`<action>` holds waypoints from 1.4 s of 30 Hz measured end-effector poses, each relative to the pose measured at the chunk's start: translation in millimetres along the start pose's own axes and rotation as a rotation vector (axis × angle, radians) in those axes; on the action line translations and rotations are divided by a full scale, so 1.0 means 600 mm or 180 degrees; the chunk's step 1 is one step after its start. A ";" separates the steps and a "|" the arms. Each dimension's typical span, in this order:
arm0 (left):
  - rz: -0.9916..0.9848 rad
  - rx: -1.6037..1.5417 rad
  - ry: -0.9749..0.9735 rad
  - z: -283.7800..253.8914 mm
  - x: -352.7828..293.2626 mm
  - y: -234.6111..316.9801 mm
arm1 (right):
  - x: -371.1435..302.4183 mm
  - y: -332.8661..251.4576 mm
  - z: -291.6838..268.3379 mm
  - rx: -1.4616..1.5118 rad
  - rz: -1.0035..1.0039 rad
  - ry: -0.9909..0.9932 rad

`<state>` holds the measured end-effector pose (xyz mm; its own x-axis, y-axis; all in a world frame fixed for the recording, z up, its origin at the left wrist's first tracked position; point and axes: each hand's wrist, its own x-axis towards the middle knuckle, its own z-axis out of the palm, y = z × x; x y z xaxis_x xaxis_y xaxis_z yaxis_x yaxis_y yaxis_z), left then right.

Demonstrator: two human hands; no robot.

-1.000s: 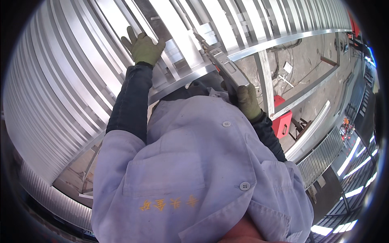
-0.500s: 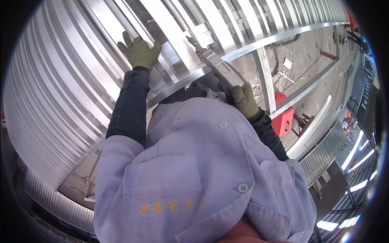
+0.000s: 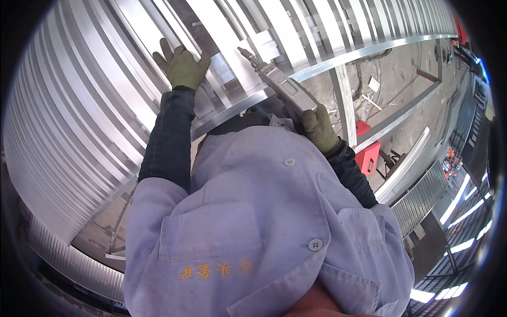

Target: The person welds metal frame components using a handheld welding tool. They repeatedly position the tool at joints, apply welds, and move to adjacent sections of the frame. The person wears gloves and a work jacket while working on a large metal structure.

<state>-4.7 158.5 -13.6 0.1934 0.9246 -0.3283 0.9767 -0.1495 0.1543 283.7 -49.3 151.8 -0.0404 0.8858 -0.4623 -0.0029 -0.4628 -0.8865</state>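
My left hand (image 3: 185,67), in a green work glove, lies with fingers spread on the silvery ribbed metal panel (image 3: 132,79). In my right hand (image 3: 319,127), gloved alike, is a grey, long-bodied tool with a narrow stepped nozzle; it looks like a handheld welding gun (image 3: 290,89). The glove wraps around its rear end, and part of the grip is hidden behind the body. Its nozzle points up and left over the slats, right of my left hand; I cannot tell whether the tip touches the metal.
The panel's long edge rail (image 3: 253,100) runs between me and the slats. Beyond it at right stand frame bars (image 3: 346,105) above a concrete floor, with a red box (image 3: 368,158) and scattered scraps. A slatted metal grille (image 3: 420,195) lies farther right.
The tool's nozzle has shifted slightly left over the slats. My left hand keeps its place, while the surroundings at right have moved a little in view.
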 end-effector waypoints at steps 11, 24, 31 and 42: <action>-0.0040 0.0073 -0.0056 -0.002 0.002 0.001 | 0.036 -0.011 -0.029 0.0181 0.0324 -0.0205; -0.0037 -0.0012 0.0014 -0.004 0.000 0.000 | 0.106 -0.072 -0.100 -0.0324 0.0793 -0.0720; 0.0020 0.0056 0.0098 0.007 0.002 -0.001 | 0.189 -0.186 -0.117 -0.1370 0.0095 -0.1120; 0.0002 -0.0108 0.0290 0.015 0.001 -0.008 | 0.319 -0.262 -0.089 -0.2470 0.0689 -0.2374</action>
<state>-8.2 156.8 -23.0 0.1832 0.9527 -0.2423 0.9725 -0.1396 0.1863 329.8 194.9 201.2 -0.5591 0.4240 -0.7125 0.6960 -0.2269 -0.6812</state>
